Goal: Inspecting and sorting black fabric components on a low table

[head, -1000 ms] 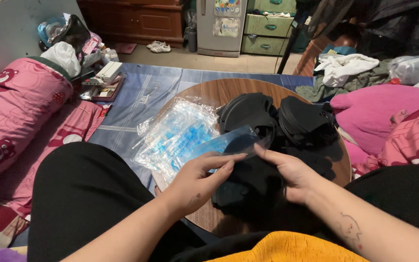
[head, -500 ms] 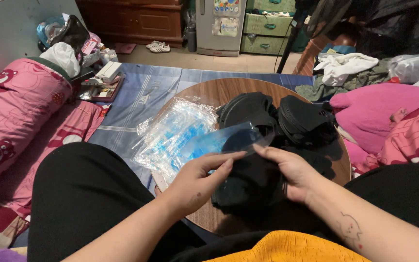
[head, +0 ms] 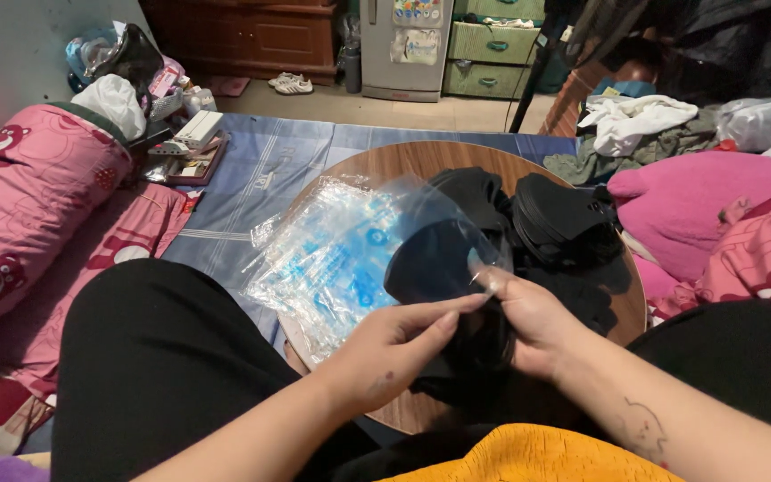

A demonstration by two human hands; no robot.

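My left hand (head: 394, 344) and my right hand (head: 528, 317) together hold a clear plastic bag (head: 443, 245) with a folded black garment inside it, over the near edge of a round wooden table (head: 421, 161). The left hand pinches the bag's near edge; the right grips it from the right side. A stack of clear bags with blue print (head: 332, 263) lies on the table just left of my hands. Behind them sits a pile of black garments (head: 555, 219).
My legs in black trousers (head: 162, 357) flank the table. A pink bear-print cushion (head: 20, 196) lies left, pink bedding (head: 707, 196) right. Blue mat (head: 261, 178), books and clutter (head: 180, 147), a small fridge (head: 408, 45) and green drawers (head: 493, 40) stand farther back.
The clear bag has been lifted and now stands up over the black garment, which sits further inside it. Both hands stay at the near table edge.
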